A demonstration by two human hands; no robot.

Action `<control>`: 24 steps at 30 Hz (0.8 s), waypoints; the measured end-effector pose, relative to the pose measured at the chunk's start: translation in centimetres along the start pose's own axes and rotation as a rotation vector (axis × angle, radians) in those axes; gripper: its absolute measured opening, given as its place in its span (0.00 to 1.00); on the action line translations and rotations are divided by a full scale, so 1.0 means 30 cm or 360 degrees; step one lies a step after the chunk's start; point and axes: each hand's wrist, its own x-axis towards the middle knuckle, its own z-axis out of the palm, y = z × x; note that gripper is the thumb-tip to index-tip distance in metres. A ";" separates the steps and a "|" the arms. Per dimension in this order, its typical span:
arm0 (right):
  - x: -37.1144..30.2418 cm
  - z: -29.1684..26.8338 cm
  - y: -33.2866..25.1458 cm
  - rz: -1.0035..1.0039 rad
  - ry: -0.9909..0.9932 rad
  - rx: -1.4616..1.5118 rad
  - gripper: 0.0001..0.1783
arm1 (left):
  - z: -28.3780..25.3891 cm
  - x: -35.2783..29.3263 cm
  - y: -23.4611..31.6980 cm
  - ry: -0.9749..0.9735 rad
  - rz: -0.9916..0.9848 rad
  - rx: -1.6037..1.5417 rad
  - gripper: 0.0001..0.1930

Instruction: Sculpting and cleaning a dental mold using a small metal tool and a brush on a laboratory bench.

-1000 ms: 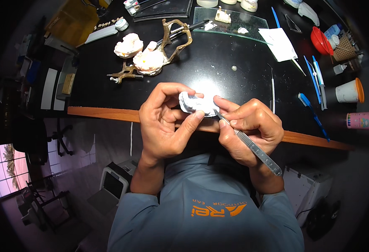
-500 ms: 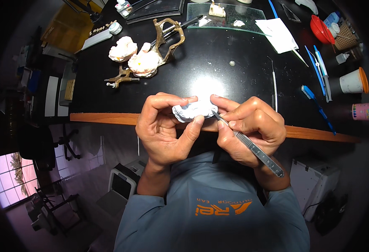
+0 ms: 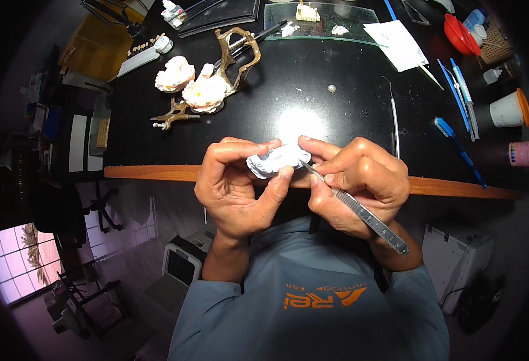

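Just above the table's front edge, my left hand (image 3: 235,186) pinches a white dental plaster cast (image 3: 271,161) between thumb and fingers. In my right hand (image 3: 363,189) is a scalpel (image 3: 369,218) with a flat, ribbed metal handle, gripped like a pen. Its slim tip meets the right end of the cast, though the blade itself is too small to make out. The right index finger also rests against the cast's far right side. Beyond my left hand, a brass-coloured articulator (image 3: 238,57) lies on the table with two plaster casts (image 3: 204,93) on it.
A black table (image 3: 264,96) with a wooden front edge (image 3: 156,173) spans the view. At the back lie a glass slab (image 3: 330,33) and white paper (image 3: 396,48). Rightward are a thin metal probe (image 3: 395,123), a blue brush (image 3: 457,150), a white cup (image 3: 508,111) and a red bowl (image 3: 460,37).
The view has shifted slightly. Both hands keep their grip on the cast and scalpel, and the scalpel tip stays at the cast's right end.
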 end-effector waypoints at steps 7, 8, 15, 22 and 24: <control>-0.006 -0.017 0.008 -0.0107 -0.0096 0.0019 0.12 | -0.001 0.005 0.000 -0.0004 -0.0021 -0.0077 0.22; -0.006 -0.016 0.007 -0.0131 -0.0092 0.0020 0.11 | -0.001 0.005 0.001 -0.0005 -0.0017 -0.0079 0.22; 0.003 -0.015 0.007 -0.0111 -0.0108 0.0011 0.10 | -0.003 0.006 -0.004 -0.0001 -0.0020 -0.0074 0.21; -0.003 -0.010 0.002 -0.0021 -0.0042 0.0000 0.11 | -0.002 0.004 -0.002 -0.0005 -0.0009 -0.0065 0.21; -0.002 -0.016 0.005 -0.0057 -0.0122 -0.0031 0.10 | -0.003 0.002 -0.004 0.0000 0.0006 -0.0059 0.21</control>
